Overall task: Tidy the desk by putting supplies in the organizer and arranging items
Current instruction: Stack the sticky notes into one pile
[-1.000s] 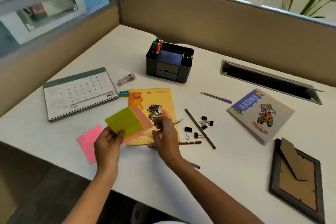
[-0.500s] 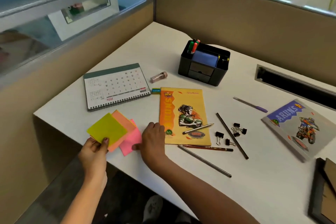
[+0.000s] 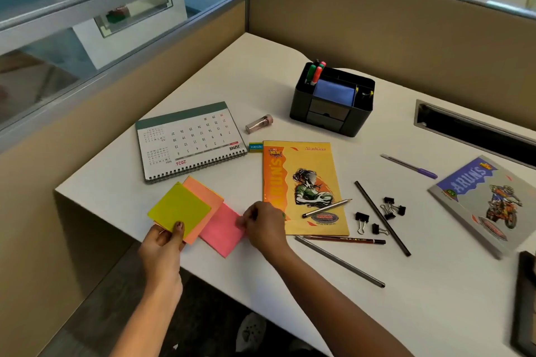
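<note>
Curling the right fingers down onto the right corner of the pink note, seen from the head camera. Touching it for sure, and bending in like a pinch. Not being able to tell if the paper is really being held yet, with the back of the right hand hiding the tips.

Lying flat on the counter, close to the near edge, with the far left side tucked under the other notes. Sitting like a tilted square, one corner pointing at the person and one pointing at the right fingers. Lying just to the left of those fingers, right between the two hands.

Holding the other notes up in the left hand, thumb pressing on top and fingers closing underneath. Keeping the yellow-green note on top and the orange note fanning out behind it. Hanging these just over the pink one, so being close too, but being full.

Guessing the next bit: sliding the pink corner toward the left, up and under the stack. Needing only a short move, with the right hand being the nearer free one.

Waiting far back and to the right: the black organizer, well apart from both hands, past the calendar and the yellow notebook.
</note>
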`<state>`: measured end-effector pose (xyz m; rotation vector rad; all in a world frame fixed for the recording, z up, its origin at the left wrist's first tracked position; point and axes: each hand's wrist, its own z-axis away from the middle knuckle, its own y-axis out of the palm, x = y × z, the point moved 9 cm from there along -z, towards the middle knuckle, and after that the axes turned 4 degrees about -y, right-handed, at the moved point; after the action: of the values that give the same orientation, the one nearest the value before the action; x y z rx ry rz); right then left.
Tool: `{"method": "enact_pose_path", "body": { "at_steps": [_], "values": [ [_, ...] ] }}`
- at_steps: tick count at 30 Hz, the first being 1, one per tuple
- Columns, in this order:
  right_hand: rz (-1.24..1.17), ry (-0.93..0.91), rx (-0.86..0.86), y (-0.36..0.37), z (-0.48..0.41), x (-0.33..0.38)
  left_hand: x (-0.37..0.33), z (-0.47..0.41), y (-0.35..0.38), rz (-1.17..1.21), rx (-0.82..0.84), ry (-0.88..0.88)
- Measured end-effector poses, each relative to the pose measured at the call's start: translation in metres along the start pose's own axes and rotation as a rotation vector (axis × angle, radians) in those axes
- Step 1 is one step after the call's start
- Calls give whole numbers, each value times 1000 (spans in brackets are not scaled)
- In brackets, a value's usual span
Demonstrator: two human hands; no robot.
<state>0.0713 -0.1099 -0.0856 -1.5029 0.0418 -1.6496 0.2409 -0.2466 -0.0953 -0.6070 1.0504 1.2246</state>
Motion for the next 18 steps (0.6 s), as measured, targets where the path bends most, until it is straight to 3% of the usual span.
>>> {"method": "enact_pose_path", "body": {
  "at_steps": [5,9,18],
  "values": [
    [-538,40,-190,-33,12,-12,9,2,23,77,104,-67],
    [-842,56,-204,-30,25,-17,18,12,49,110,179,-122],
    [-782,-33,-142,-28,32,-23,16,26,95,16,368,-78]
  ]
}}
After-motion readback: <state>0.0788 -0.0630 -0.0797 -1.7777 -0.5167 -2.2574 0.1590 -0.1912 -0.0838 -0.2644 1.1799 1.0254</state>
